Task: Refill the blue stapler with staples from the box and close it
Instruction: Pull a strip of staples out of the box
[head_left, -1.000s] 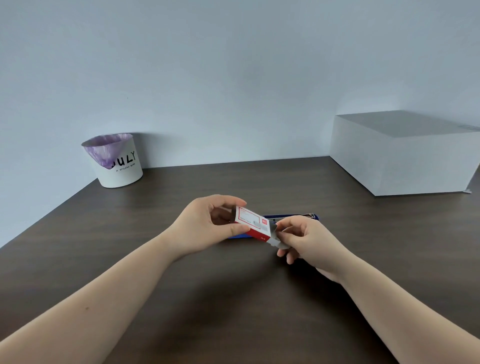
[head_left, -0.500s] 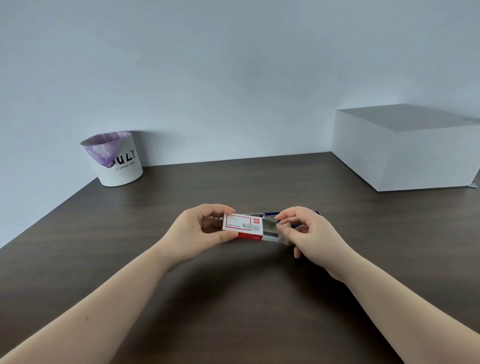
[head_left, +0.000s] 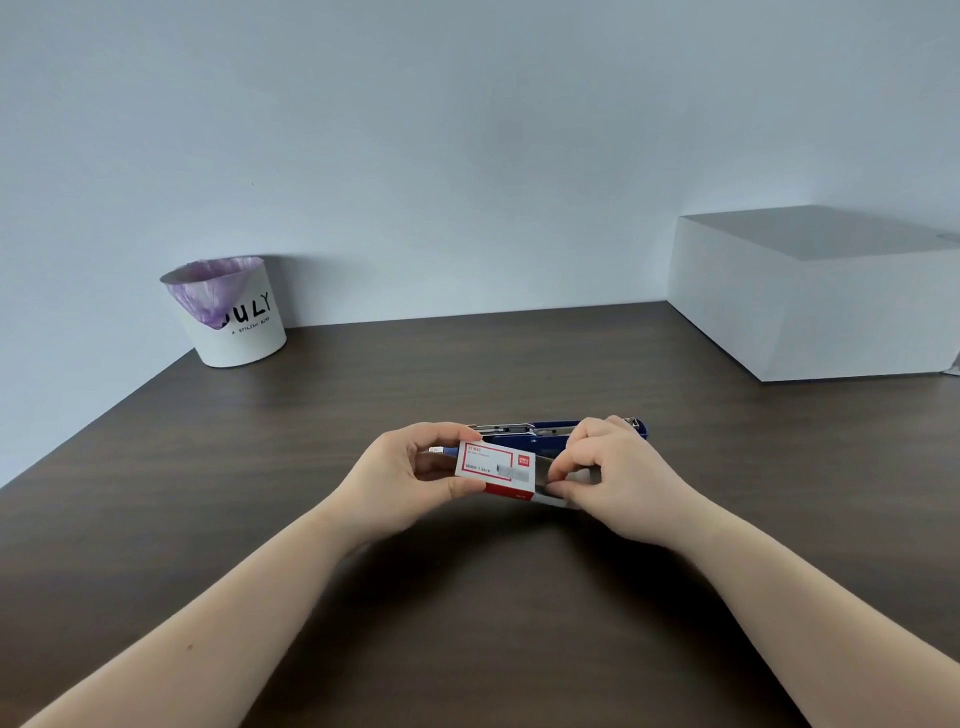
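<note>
Left hand (head_left: 410, 480) grips the light card box (head_left: 496, 470); right hand (head_left: 608, 475) pinches its flimsy tray (head_left: 553, 475); hold edges gently.

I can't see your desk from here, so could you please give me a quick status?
Left hand grips staple box; right hand pinches its inner tray. Blue stapler open behind, unfilled. Nothing in the way.

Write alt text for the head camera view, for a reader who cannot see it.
Two bare hands hold a small red-and-white staple box above a dark wooden table: the left hand grips its sleeve while the right hand pinches the inner tray at its open end. A blue stapler, lying open, sits just behind them.
</note>
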